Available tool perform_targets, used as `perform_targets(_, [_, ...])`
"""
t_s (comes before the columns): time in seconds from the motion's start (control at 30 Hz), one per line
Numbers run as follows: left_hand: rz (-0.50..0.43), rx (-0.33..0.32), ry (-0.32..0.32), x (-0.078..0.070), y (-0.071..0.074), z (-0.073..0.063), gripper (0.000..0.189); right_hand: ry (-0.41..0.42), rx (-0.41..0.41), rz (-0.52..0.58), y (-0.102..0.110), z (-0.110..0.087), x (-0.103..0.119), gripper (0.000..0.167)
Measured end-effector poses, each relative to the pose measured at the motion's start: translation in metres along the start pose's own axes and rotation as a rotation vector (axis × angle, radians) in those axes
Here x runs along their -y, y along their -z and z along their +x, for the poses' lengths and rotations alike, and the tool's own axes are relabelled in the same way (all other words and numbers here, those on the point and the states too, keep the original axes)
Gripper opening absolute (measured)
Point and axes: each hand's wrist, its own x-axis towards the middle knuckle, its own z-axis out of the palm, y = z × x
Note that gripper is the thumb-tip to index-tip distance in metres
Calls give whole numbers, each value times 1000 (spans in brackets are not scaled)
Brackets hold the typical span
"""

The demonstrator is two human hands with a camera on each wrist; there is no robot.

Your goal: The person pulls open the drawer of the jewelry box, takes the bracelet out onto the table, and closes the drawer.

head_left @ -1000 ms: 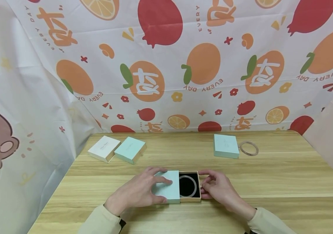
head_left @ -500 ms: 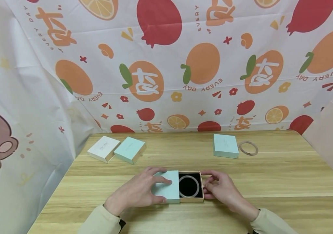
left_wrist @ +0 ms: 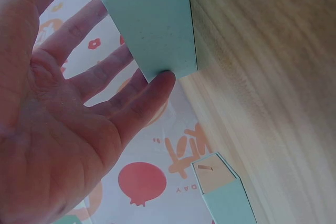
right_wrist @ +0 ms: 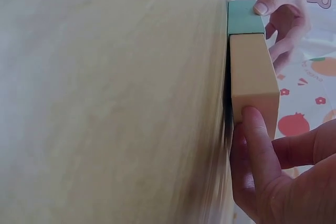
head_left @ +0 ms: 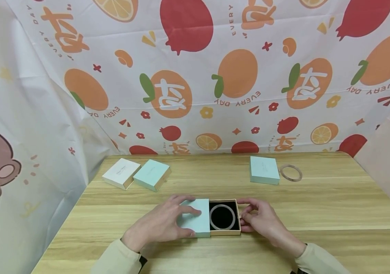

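My left hand (head_left: 164, 220) grips a mint-green box sleeve (head_left: 202, 224) on the table, thumb on the near side and fingers over the top and far side. In the left wrist view the thumb presses the sleeve's side (left_wrist: 157, 35). From the sleeve's right end a tan drawer (head_left: 226, 233) with a black lining sticks out. A pale translucent bangle (head_left: 234, 217) lies flat in it, fully in sight. My right hand (head_left: 263, 220) holds the drawer's outer end, fingers curled; a fingertip presses its end face in the right wrist view. What the fingers pinch there is partly hidden.
A white box (head_left: 122, 171) and another mint box (head_left: 152, 174) stand side by side at the back left. At the back right is a third mint box (head_left: 264, 171), with a loose bangle (head_left: 291, 179) lying beside it. A printed cloth (head_left: 215, 125) hangs behind the wooden table.
The drawer has slid a little further right out of the sleeve, with my right hand moving along. More of the bangle shows now. My left hand stays on the sleeve.
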Motion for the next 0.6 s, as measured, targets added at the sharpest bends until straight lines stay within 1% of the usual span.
perform_targets(0.23, [-7,6,6,0,1,0,45,-16,-9,-4,1,2,2,44])
perform_targets(0.43, [-18,8,16,0,1,1,45,-4,0,-17,5,1,-2,45])
perform_targets(0.6, [-18,5,11,1,0,0,45,-1,-2,-23,7,1,-6,46])
